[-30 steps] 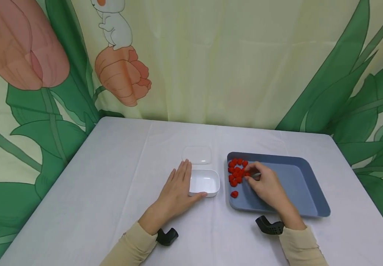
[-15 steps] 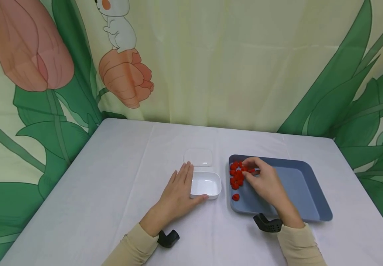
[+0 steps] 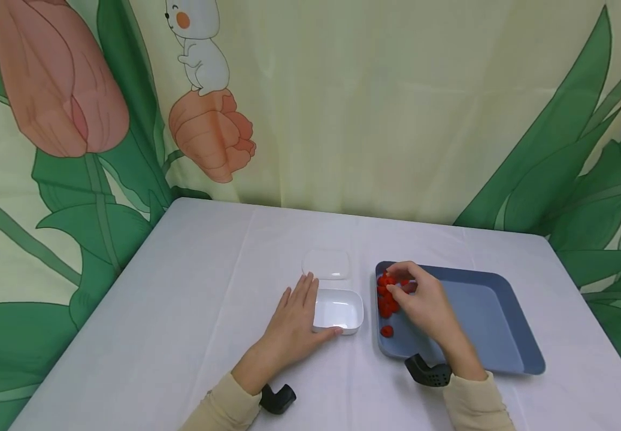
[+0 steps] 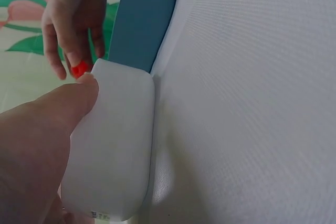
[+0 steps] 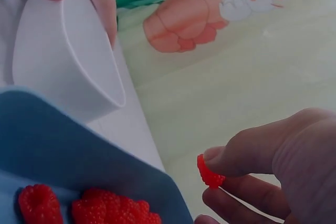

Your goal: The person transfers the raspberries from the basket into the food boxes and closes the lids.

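My left hand (image 3: 291, 332) rests against the small white box (image 3: 338, 310), its straight fingers along the left side and its thumb on the near rim. No raspberries show inside the box. Over the left part of the blue-grey tray (image 3: 477, 317), my right hand (image 3: 427, 305) pinches one red raspberry (image 5: 209, 176) between thumb and fingertips. In the right wrist view this berry is held above the tray's rim. Several raspberries (image 3: 387, 306) lie clustered at the tray's left end, partly hidden by the right hand. A single raspberry (image 3: 387, 331) sits apart, nearer the front.
A clear lid (image 3: 326, 265) lies flat just behind the box. The tray stands close to the box's right side. A white cloth covers the table (image 3: 202, 287), and a printed curtain (image 3: 353, 120) hangs behind its far edge.
My right hand has risen from the pile and shifted slightly left with a raspberry between its fingertips. The left hand stays at the box. The head view has tilted slightly upward.
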A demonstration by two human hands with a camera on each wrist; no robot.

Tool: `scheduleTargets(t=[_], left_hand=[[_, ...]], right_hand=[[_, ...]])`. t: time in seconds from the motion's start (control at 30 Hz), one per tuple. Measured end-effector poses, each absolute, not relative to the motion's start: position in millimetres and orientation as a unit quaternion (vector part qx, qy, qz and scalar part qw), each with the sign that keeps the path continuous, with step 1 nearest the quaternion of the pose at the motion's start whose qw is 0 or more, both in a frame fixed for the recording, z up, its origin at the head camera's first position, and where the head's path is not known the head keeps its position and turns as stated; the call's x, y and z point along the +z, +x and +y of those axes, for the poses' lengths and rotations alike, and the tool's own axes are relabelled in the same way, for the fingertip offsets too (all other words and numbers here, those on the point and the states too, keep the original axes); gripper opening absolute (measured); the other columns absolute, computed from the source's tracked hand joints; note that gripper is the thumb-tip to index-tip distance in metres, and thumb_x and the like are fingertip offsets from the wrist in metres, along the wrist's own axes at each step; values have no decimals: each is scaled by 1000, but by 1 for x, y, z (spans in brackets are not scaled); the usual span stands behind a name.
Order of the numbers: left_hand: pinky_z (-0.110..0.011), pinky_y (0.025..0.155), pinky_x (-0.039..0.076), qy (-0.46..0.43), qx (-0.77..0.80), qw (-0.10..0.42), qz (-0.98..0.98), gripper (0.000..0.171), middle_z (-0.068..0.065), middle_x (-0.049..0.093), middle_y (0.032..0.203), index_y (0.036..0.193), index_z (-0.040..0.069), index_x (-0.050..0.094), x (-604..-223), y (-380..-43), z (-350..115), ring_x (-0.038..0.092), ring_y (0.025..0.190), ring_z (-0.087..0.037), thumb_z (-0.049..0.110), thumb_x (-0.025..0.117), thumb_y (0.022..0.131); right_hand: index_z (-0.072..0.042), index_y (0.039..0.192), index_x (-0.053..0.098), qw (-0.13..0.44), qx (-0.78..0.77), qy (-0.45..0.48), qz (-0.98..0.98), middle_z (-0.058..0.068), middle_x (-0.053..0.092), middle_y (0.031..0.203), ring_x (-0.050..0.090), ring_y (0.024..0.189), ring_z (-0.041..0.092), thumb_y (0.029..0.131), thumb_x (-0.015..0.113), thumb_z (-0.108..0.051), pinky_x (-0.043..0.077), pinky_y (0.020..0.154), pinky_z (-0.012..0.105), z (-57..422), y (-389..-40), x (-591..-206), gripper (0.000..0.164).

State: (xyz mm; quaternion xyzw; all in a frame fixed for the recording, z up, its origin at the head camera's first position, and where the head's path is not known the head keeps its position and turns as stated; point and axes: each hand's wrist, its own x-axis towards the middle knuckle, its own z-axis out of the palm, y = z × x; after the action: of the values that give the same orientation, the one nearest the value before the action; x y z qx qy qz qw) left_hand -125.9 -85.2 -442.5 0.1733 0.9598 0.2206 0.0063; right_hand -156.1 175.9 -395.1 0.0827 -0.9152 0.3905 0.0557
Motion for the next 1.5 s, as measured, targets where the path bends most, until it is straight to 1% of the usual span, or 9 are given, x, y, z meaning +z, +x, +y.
scheduleTargets(t=[0.1, 0.23, 0.43, 0.7, 0.97, 1.13, 1.23, 1.4, 1.5], left_hand=[[-54, 123, 20, 171, 226, 5, 959, 105, -16, 20, 165, 156, 0, 21, -446, -123, -86, 16, 154, -30, 66, 63, 85], [-52, 124, 19, 164, 225, -3, 960, 110, -14, 18, 166, 157, 2, 16, -449, -123, -89, 15, 155, -28, 68, 63, 83], [-49, 126, 14, 152, 230, 10, 961, 113, -11, 13, 167, 159, 3, 10, -448, -129, -87, 10, 156, -24, 74, 56, 83], [-48, 126, 13, 154, 223, 18, 962, 112, -11, 12, 168, 159, 4, 10, -447, -131, -83, 9, 156, -24, 74, 55, 85], [-49, 125, 16, 152, 209, 0, 966, 111, -12, 14, 167, 158, 2, 14, -447, -131, -84, 12, 155, -27, 73, 57, 84], [-49, 125, 16, 152, 204, 1, 967, 111, -11, 13, 167, 158, 3, 13, -447, -131, -84, 11, 156, -26, 73, 56, 84], [-49, 125, 16, 156, 203, -6, 967, 111, -12, 15, 167, 158, 2, 14, -447, -131, -84, 12, 155, -27, 73, 57, 84], [-50, 125, 16, 159, 200, -11, 967, 111, -14, 16, 166, 158, 1, 15, -446, -132, -85, 13, 155, -27, 72, 57, 84], [-50, 125, 16, 160, 198, -10, 967, 111, -14, 15, 166, 158, 1, 15, -446, -132, -84, 13, 155, -27, 73, 57, 84]], right_hand=[[-13, 117, 64, 52, 398, 79, -913, 10, 68, 112, 63, 92, 24, 91, 69, -9, 55, 72, 22, 174, -154, -399, 27], [-13, 117, 65, 57, 406, 83, -908, 8, 68, 111, 62, 94, 24, 90, 70, -9, 55, 73, 22, 170, -153, -400, 27], [-11, 117, 64, 64, 406, 86, -908, 9, 68, 111, 61, 96, 23, 90, 70, -8, 55, 72, 21, 167, -152, -400, 28], [-11, 117, 64, 62, 393, 96, -912, 6, 69, 109, 63, 92, 20, 90, 70, -9, 56, 74, 24, 166, -152, -399, 28], [-13, 115, 65, 62, 412, 121, -901, 2, 69, 107, 64, 92, 19, 89, 72, -9, 56, 77, 24, 156, -149, -398, 28], [-13, 115, 65, 62, 419, 133, -896, 3, 69, 105, 63, 87, 20, 89, 72, -9, 56, 72, 23, 151, -146, -395, 27], [-12, 114, 65, 62, 421, 142, -894, 2, 69, 103, 63, 85, 18, 88, 72, -8, 56, 73, 26, 147, -145, -394, 27], [-9, 115, 65, 45, 431, 168, -885, 2, 69, 105, 63, 94, 16, 86, 74, -5, 58, 83, 36, 135, -144, -396, 31], [-8, 114, 65, 43, 433, 181, -882, 2, 69, 105, 64, 97, 17, 84, 75, -3, 58, 85, 40, 129, -144, -398, 31]])
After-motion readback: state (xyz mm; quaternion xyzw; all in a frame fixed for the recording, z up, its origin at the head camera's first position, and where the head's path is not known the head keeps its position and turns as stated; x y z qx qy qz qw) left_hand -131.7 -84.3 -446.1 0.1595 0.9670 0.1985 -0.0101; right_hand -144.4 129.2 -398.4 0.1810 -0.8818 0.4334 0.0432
